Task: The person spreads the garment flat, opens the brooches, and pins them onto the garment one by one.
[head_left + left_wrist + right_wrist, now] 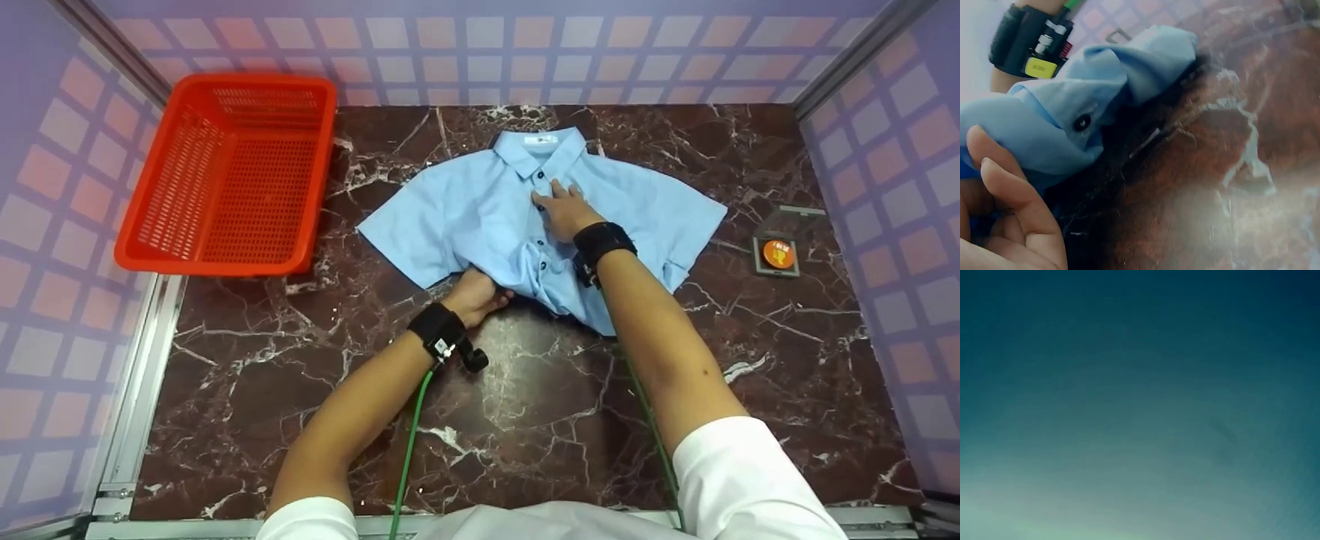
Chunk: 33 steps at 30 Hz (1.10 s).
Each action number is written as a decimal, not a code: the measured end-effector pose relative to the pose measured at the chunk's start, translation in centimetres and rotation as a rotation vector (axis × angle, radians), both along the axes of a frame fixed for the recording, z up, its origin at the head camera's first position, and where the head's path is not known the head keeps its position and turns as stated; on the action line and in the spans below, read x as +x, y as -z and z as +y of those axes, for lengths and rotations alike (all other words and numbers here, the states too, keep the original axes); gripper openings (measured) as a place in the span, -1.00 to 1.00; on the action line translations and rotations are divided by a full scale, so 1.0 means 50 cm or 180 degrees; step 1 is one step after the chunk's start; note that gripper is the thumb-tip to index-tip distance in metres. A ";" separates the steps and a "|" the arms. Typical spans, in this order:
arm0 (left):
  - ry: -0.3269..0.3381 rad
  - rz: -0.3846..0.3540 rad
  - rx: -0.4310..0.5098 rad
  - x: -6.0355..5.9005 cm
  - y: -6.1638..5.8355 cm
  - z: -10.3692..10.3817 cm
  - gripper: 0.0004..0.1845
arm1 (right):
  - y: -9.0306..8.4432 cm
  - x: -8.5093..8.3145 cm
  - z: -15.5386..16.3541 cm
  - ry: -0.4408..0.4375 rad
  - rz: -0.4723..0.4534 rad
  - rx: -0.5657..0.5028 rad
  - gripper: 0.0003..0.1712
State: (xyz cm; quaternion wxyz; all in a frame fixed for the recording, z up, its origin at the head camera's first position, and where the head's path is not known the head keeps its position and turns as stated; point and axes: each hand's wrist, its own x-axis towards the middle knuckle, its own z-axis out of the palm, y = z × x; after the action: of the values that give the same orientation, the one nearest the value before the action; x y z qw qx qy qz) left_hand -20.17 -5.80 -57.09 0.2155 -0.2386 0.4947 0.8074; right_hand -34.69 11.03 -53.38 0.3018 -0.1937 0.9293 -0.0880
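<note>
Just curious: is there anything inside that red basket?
The basket looks empty: only its red mesh floor and walls show in the head view. The near wall hides a thin strip of floor behind it, so that part cannot be checked.

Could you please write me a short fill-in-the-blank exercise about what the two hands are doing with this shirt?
1. The right hand presses flat on the light ____ shirt.
2. The left hand grips the shirt's ____ edge.
3. The basket to the left of the shirt is ____ in colour.
4. The shirt lies on a dark ____-patterned table.

Missing words: blue; lower; red; marble
</note>
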 end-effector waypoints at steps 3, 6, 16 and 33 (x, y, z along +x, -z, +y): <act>0.0093 0.0042 -0.0154 0.005 0.001 -0.004 -0.92 | 0.001 -0.002 0.002 -0.0004 -0.0013 -0.0001 -0.29; 0.0212 0.0087 -0.0285 0.017 -0.001 -0.015 -0.82 | -0.001 -0.003 0.001 -0.0035 0.0008 -0.0004 -0.28; 0.0470 0.0355 -0.0748 0.059 -0.011 -0.054 -0.90 | 0.005 -0.008 0.001 -0.0074 0.0060 0.0034 -0.29; 0.0868 0.0761 -0.1330 0.127 -0.002 -0.130 -0.76 | 0.007 -0.019 0.009 -0.0028 0.0079 -0.0045 -0.29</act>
State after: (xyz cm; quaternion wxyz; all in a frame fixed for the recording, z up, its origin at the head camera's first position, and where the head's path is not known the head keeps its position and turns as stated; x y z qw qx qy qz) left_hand -13.81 -12.28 -57.00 0.2084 -0.1120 0.7000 0.6738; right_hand -35.64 11.50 -53.74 0.2893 -0.2010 0.9315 -0.0908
